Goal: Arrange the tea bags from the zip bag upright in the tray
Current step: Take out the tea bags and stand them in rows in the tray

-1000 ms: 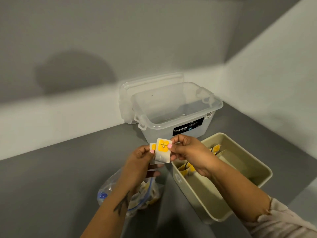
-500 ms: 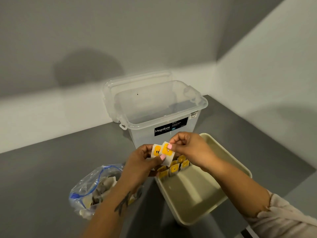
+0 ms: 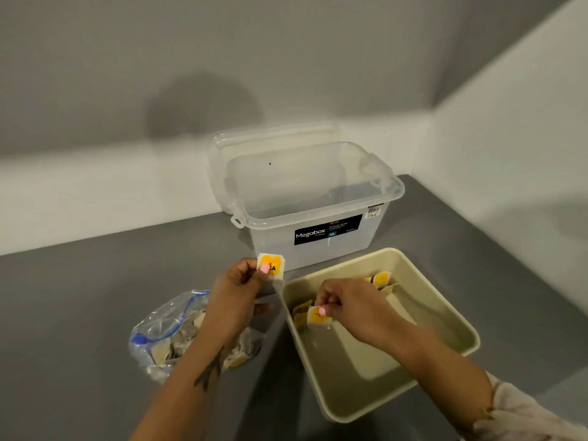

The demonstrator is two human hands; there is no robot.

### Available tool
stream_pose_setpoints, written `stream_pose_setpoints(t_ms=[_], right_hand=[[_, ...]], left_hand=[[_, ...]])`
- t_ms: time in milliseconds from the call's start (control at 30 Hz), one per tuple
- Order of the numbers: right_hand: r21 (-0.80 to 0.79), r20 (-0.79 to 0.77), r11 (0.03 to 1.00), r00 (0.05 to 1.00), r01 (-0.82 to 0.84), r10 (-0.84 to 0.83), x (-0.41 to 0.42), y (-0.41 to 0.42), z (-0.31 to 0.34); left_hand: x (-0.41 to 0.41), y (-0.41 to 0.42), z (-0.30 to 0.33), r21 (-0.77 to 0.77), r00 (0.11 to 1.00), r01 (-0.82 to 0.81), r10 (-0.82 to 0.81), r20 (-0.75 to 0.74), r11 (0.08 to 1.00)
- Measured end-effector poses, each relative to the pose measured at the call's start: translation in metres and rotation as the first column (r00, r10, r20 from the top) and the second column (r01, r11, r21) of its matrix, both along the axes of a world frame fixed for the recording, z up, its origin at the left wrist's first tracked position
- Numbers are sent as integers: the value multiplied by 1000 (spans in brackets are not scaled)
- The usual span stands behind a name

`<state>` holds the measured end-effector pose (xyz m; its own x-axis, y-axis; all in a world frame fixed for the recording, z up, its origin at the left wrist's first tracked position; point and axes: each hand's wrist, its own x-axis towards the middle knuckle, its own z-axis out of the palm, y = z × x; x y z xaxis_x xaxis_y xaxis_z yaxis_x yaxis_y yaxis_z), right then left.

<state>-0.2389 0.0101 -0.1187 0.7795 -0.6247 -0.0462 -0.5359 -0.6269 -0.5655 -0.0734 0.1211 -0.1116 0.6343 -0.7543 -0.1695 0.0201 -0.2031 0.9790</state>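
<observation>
The left hand [image 3: 237, 294] pinches a tea bag [image 3: 271, 266] upright above the surface [image 3: 79, 313], label reading "EA". The right hand [image 3: 346, 307] pinches another tea bag [image 3: 319, 318] upright inside the tray [image 3: 445, 313]. At 12 o'clock, a clear box [image 3: 318, 211] reads "Megabox". The zip bag [image 3: 165, 338] lies at 9.

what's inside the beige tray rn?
In the tray: tea bags upright along its far-left wall, and one tea bag pinched by the right hand. That hand covers the row's middle.
</observation>
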Motion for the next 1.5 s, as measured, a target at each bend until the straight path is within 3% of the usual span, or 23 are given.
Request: stream_pose_setpoints(t_ms=[167, 733, 1500], right_hand=[[-194, -125, 979, 991, -62, 38, 12, 9, -19], [-195, -149, 980, 989, -26, -4, 17, 10, -42], [-185, -112, 983, 993, 16, -38, 9, 7, -25]], left_hand=[[2, 6, -1, -33, 1000, -22, 21, -15, 999], [-4, 14, -1, 14, 999, -21, 20, 29, 1000], [-11, 9, 3, 71, 997, 19, -24, 71, 997]])
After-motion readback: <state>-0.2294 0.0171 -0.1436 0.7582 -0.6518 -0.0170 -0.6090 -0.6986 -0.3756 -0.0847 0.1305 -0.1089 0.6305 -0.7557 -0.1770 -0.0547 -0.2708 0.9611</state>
